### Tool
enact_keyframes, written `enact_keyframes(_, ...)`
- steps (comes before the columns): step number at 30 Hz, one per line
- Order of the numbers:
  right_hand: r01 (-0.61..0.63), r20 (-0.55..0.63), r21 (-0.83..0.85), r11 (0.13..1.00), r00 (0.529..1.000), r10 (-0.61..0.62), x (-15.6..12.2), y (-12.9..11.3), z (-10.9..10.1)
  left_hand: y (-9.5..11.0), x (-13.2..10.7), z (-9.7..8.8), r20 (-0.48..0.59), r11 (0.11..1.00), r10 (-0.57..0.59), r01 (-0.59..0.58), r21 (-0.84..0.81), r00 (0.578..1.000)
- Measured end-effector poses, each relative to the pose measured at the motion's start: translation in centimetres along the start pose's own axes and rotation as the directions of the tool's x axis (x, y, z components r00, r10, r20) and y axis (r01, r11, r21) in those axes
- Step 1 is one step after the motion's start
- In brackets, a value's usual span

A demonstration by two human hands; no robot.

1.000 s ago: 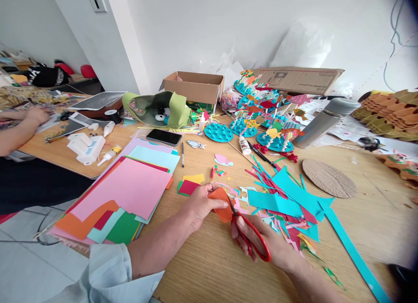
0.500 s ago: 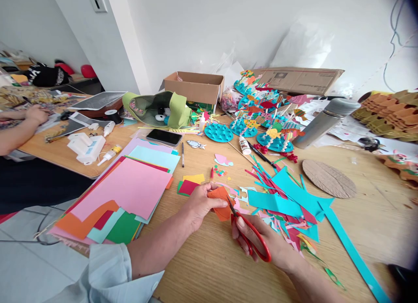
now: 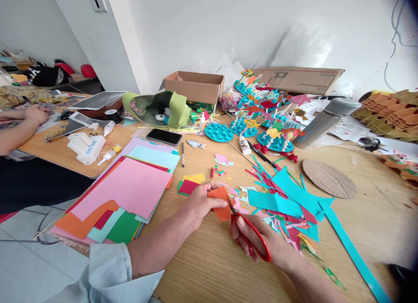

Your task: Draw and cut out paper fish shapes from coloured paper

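Note:
My left hand (image 3: 200, 204) pinches a small orange paper piece (image 3: 220, 203) just above the wooden table (image 3: 209, 268). Red-handled scissors (image 3: 251, 234) sit in my right hand (image 3: 261, 242), fingers through the loops, and their blades bite into the right edge of the orange piece. Both hands work near the table's front, between a stack of coloured paper sheets (image 3: 130, 187) on the left and a heap of teal and red paper offcuts (image 3: 287, 203) on the right.
Behind lie a phone (image 3: 163, 137), a pen (image 3: 182, 154), glue bottles (image 3: 244, 145), teal paper craft pieces (image 3: 257, 116), a cardboard box (image 3: 195, 86), a green pouch (image 3: 156, 108), a steel flask (image 3: 325, 121) and a cardboard oval (image 3: 328, 178). Another person's arm (image 3: 19, 126) rests at the left table.
The orange piece has turned slightly in my left hand and the scissor blades sit a little deeper in it. Everything else is as before.

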State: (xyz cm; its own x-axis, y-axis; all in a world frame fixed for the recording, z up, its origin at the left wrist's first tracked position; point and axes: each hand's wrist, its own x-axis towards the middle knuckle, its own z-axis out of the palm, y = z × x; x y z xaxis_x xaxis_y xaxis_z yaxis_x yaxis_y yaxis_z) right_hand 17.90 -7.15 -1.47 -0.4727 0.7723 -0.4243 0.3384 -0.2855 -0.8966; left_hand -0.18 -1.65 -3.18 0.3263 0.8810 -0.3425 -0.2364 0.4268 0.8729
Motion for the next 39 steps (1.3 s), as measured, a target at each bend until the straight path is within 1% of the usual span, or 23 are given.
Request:
enact_keyframes(9, 0.019, 0.007, -0.028, 0.999, 1.0, -0.019, 0.1, -0.3, -0.1, 0.1, -0.1, 0.1, 0.025, 1.0, 0.01, -0.009, -0.012, 1.0)
enact_keyframes(16, 0.044, 0.018, -0.028, 0.999, 0.999, -0.044, 0.2, -0.7, 0.0, 0.6, -0.5, 0.5, -0.002, 1.0, -0.004, 0.004, 0.02, 1.0)
enact_keyframes(18, 0.043, 0.018, -0.028, 0.999, 0.999, -0.043, 0.2, -0.8, 0.0, 1.0, -0.8, 0.7, -0.015, 0.999, 0.0, 0.001, 0.035, 1.0)
enact_keyframes(21, 0.042, 0.018, -0.026, 0.999, 0.999, -0.041, 0.2, -0.8, 0.0, 1.8, -1.1, 1.2, -0.064, 0.996, 0.022, -0.016, 0.082, 0.998)
enact_keyframes(24, 0.045, 0.017, -0.022, 0.999, 0.999, -0.045, 0.2, -0.6, 0.0, 2.3, -1.3, 1.3, -0.081, 0.993, 0.018, -0.008, 0.119, 0.997)
enact_keyframes(26, 0.055, 0.021, -0.019, 0.998, 0.998, -0.055, 0.1, -0.5, 0.0, 2.2, -1.2, 1.3, -0.06, 0.995, 0.017, -0.011, 0.097, 0.998)
enact_keyframes(31, 0.073, 0.015, -0.019, 0.997, 0.997, -0.072, 0.1, -0.6, 0.0, 1.3, -0.7, 1.0, 0.032, 1.0, 0.017, -0.017, -0.014, 0.999)
enact_keyframes(35, 0.063, 0.003, -0.021, 0.998, 0.998, -0.063, 0.2, -0.7, 0.0, 0.9, -0.4, 0.9, 0.013, 0.996, 0.094, -0.094, -0.005, 0.995)
enact_keyframes(39, 0.045, -0.004, -0.014, 0.999, 0.999, -0.045, 0.2, -0.7, 0.0, 0.8, -0.2, 0.8, 0.009, 0.995, 0.1, -0.1, 0.009, 0.995)
